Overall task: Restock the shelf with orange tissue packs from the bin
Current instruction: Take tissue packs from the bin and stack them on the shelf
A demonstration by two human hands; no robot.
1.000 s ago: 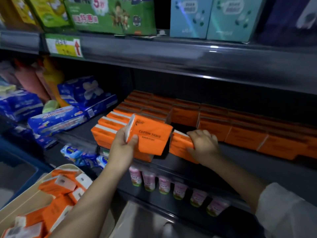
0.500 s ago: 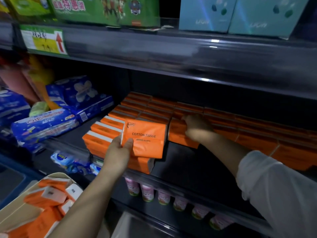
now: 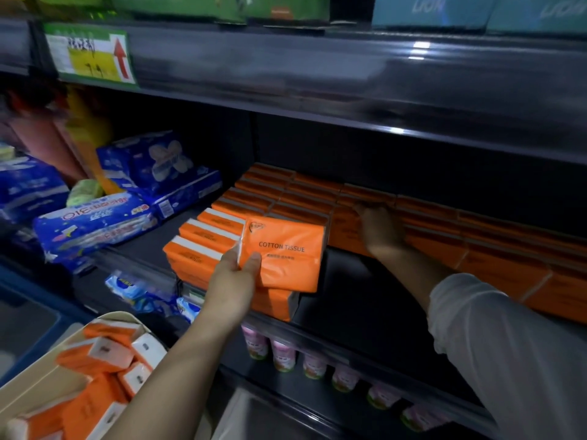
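Forearm bare and angled up from the lower edge of the head view, the left hand (image 3: 233, 287) reaches toward a dark store shelf (image 3: 349, 296). It holds an orange tissue pack (image 3: 286, 252) by its left end. The thumb (image 3: 252, 260) is pressed flat on the printed face reading "COTTON TISSUE", and the other fingers are curled behind the pack, out of sight. The pack is held nearly upright, face to the camera, in front of a front stack of orange packs (image 3: 200, 246) at the shelf's edge; whether it touches the stack cannot be told.

The right arm, in a white sleeve (image 3: 508, 344), stretches across from the right and deep over the shelf. The right hand (image 3: 379, 230) lies back-up against the rows of orange packs (image 3: 286, 192) that fill the rear of the shelf. Its fingertips reach the top edge of one pack, but motion blur hides whether they grip it or only press on it.

At lower left, a cream bin (image 3: 38, 385) holds loose orange packs (image 3: 95, 357) lying at mixed angles. Blue packs (image 3: 95, 223) sit on the shelf to the left of the orange stock. Pink bottles (image 3: 282, 354) line the shelf below, and a price tag (image 3: 92, 54) with a red arrow hangs on the shelf edge above.
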